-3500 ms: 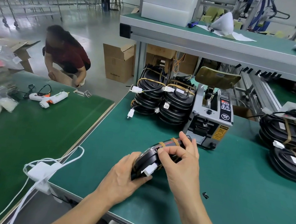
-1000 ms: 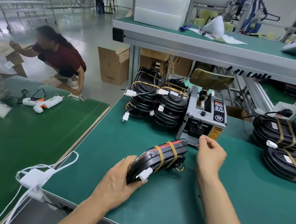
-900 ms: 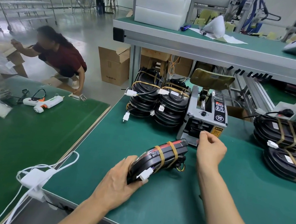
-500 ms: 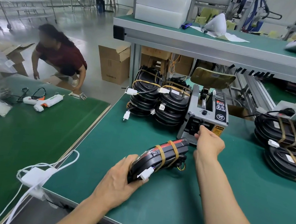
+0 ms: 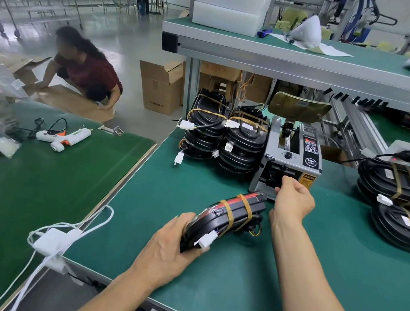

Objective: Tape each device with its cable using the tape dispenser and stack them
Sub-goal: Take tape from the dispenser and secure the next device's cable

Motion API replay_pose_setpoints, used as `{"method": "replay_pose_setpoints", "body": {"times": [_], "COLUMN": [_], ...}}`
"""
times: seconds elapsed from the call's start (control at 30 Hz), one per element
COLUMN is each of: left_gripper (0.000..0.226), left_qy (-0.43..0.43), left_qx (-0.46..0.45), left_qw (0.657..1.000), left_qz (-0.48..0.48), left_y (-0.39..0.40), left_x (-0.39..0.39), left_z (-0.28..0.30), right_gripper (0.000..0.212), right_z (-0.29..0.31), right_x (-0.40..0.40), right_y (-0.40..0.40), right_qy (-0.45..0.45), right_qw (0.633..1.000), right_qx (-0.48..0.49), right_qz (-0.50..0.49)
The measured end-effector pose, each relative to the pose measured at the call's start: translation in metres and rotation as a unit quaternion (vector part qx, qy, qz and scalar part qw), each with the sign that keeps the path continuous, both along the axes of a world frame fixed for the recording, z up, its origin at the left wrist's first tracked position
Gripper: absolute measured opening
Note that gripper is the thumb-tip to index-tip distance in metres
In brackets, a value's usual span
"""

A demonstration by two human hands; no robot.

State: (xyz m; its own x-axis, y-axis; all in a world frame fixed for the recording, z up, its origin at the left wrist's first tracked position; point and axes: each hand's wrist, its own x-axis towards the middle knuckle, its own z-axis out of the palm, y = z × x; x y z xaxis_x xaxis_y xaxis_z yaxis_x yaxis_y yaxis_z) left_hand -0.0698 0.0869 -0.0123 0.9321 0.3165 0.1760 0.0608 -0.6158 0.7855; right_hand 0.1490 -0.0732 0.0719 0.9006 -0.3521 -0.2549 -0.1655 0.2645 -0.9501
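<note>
My left hand (image 5: 168,249) grips the near end of a black device (image 5: 230,211) that lies tilted on the green table, its cable bundled against it under two brown tape bands. A white connector (image 5: 204,241) sticks out beside my thumb. My right hand (image 5: 293,198) is at the front outlet of the grey tape dispenser (image 5: 295,154), thumb and forefinger pinched there on a tape piece that is mostly hidden. Taped devices stand stacked left of the dispenser (image 5: 224,139), and more lie at the right (image 5: 403,186).
A raised green shelf (image 5: 302,61) overhangs the back of the table. On the left table lie a glue gun (image 5: 65,135) and a white adapter with cables (image 5: 51,242). A person (image 5: 84,71) crouches on the floor by cardboard boxes (image 5: 161,84).
My right hand has left the device and moved up to the dispenser's outlet, where it now pinches. My left hand keeps the device in the same place.
</note>
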Motion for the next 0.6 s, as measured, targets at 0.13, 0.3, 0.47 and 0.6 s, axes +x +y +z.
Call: {"method": "replay_pose_setpoints", "body": {"times": [0.13, 0.3, 0.47, 0.6], "left_gripper": [0.048, 0.05, 0.048, 0.049], "left_qy": [-0.004, -0.014, -0.015, -0.012], "left_qx": [0.003, 0.0, -0.001, -0.005], "left_qw": [1.0, 1.0, 1.0, 1.0], "left_qz": [0.001, -0.003, -0.003, -0.004], "left_y": [-0.0001, -0.0007, -0.0013, -0.0014], "left_x": [0.0004, 0.0004, -0.0003, -0.0004], "left_z": [-0.0006, 0.0006, 0.0014, 0.0034], "right_gripper": [0.016, 0.012, 0.011, 0.016], "right_z": [-0.0004, -0.0035, -0.0058, -0.0059], "right_x": [-0.0011, 0.0018, 0.0062, 0.0064], "right_y": [0.001, 0.0031, 0.0027, 0.0024], "right_qy": [-0.013, -0.025, -0.022, -0.021], "right_qw": [1.0, 1.0, 1.0, 1.0], "right_qx": [0.002, 0.002, -0.005, -0.002], "right_qz": [-0.006, -0.007, -0.013, -0.01]}}
